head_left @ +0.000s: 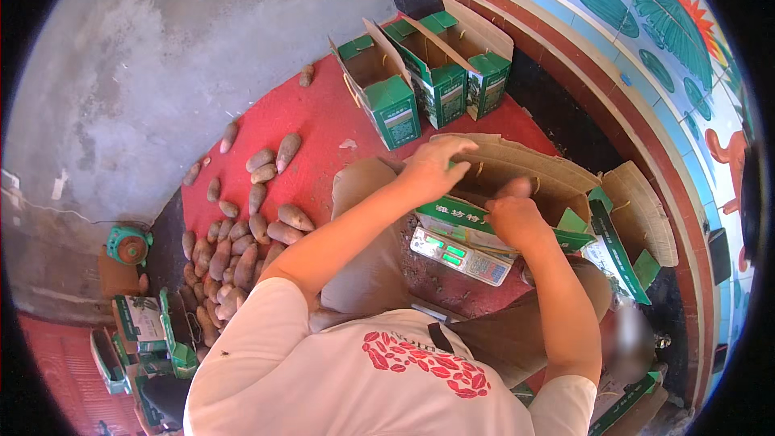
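Observation:
An open green-and-brown cardboard box stands before my knees, its tall brown flap raised along the far side. At its left end, my left hand hovers with thumb and fingers apart and nothing between them. My right hand reaches over the near wall, and its blurred fingertips point into the box. Whether those fingers hold anything cannot be made out. A white digital scale with lit green displays sits just below the box's near wall. The inside of the box is partly hidden by my hands.
Brown root vegetables lie heaped on the red mat at my left. Several open green boxes stand at the back, another box at the right. More cartons and a teal round device are at the left.

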Motion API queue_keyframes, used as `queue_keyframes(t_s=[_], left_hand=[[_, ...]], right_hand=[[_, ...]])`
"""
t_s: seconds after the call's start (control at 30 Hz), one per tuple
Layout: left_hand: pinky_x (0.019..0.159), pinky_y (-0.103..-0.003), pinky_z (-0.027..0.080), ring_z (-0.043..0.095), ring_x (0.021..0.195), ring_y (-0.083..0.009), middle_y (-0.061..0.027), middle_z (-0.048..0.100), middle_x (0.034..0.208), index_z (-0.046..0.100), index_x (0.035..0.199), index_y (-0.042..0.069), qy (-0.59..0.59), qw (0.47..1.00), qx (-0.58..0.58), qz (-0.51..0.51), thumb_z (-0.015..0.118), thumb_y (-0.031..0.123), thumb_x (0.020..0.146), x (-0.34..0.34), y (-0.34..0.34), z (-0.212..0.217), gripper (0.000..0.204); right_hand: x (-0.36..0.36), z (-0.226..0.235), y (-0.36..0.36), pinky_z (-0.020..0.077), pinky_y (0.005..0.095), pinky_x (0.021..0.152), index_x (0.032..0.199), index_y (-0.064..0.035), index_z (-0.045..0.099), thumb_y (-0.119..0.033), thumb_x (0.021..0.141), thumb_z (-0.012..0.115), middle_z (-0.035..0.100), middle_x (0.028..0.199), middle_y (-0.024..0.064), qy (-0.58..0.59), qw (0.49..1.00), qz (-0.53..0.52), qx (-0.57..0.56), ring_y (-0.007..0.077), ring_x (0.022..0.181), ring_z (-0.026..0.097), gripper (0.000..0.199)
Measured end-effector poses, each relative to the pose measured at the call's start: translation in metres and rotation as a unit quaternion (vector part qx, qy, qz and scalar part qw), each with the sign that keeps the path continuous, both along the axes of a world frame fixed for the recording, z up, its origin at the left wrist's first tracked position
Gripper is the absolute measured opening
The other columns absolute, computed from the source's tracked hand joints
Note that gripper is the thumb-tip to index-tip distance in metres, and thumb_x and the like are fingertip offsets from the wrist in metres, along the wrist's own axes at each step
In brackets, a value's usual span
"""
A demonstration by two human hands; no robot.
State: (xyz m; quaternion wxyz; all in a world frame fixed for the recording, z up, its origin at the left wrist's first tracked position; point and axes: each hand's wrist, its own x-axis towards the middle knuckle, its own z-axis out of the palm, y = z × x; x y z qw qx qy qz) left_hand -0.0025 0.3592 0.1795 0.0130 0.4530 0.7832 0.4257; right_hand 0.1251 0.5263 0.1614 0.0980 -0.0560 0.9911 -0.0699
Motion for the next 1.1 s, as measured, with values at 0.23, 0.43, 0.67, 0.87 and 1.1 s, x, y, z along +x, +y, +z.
queue_keyframes(t_s=[0.23,0.43,0.67,0.87,1.1], left_hand=[[0.083,-0.031,0.049,0.064,0.094,-0.0226,-0.0135,0.066,0.103,0.066,0.103,0.003,-0.085,0.973,0.110,0.185,0.062,0.008,0.083,-0.028,-0.101,0.014,0.021],[0.081,-0.029,0.050,0.065,0.088,-0.0192,-0.0111,0.068,0.097,0.067,0.101,0.001,-0.007,0.943,-0.032,0.330,0.062,0.008,0.084,-0.034,-0.218,-0.056,0.018],[0.077,-0.030,0.051,0.066,0.086,-0.0196,-0.0119,0.068,0.093,0.066,0.101,0.003,-0.130,0.912,-0.012,0.389,0.062,0.004,0.083,0.001,-0.236,-0.062,0.018],[0.088,-0.038,0.048,0.062,0.098,-0.0299,-0.0119,0.065,0.103,0.065,0.101,0.004,0.092,0.972,0.073,0.204,0.065,0.001,0.077,0.030,-0.142,0.028,0.024],[0.089,-0.042,0.047,0.058,0.103,-0.0297,-0.0095,0.061,0.107,0.062,0.100,0.007,0.059,0.980,0.131,-0.141,0.068,0.008,0.075,0.103,-0.029,0.030,0.026]], right_hand=[[-0.001,0.010,0.003,0.0504,0.0450,0.075,0.097,-0.0062,0.066,-0.024,0.086,0.059,0.067,0.085,0.0176,-0.049,0.998,-0.024,0.004,0.0346,0.085,0.064,0.021],[-0.004,0.017,-0.003,0.0511,0.0450,0.075,0.091,-0.0055,0.066,-0.023,0.085,0.060,0.067,0.086,0.0170,-0.049,0.998,-0.038,-0.024,0.0345,0.087,0.065,0.020],[-0.012,0.030,-0.009,0.0483,0.0466,0.077,0.090,-0.0020,0.064,-0.026,0.086,0.060,0.065,0.086,0.0214,-0.070,0.996,-0.039,-0.049,0.0376,0.088,0.062,0.025],[-0.025,0.036,-0.007,0.0487,0.0388,0.075,0.099,-0.0004,0.064,-0.030,0.090,0.058,0.065,0.085,0.0191,-0.099,0.962,-0.001,-0.253,0.0304,0.083,0.063,0.031],[-0.040,0.043,0.016,0.0482,0.0279,0.072,0.099,0.0039,0.063,-0.026,0.097,0.053,0.065,0.084,0.0070,-0.027,0.878,-0.084,-0.470,0.0135,0.077,0.060,0.032]])
